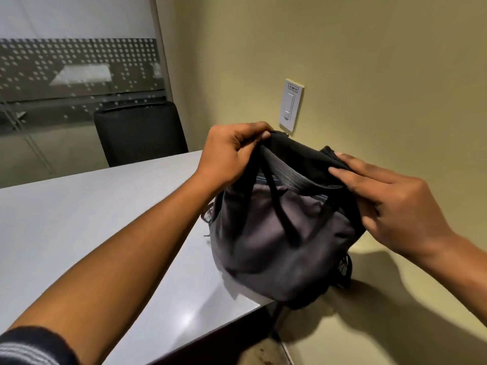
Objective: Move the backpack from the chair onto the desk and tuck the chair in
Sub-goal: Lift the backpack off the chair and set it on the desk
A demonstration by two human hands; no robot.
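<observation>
A dark grey backpack [276, 248] with black straps stands on the right end of the grey desk [79, 219], close to the yellow wall, its base reaching the desk's near corner. My left hand [232, 151] is closed on the top left of the black upper flap. On the right side of that flap my right hand [392, 204] pinches the fabric. Both hands hold the bag's top up. A black chair [139, 130] stands at the desk's far side, its back showing above the desktop. The chair the bag came from is out of view.
A white wall switch plate [292, 104] is on the yellow wall just behind the backpack. A glass partition with a dotted frosted band [79, 67] runs behind the far chair. The floor shows below the desk's near right corner.
</observation>
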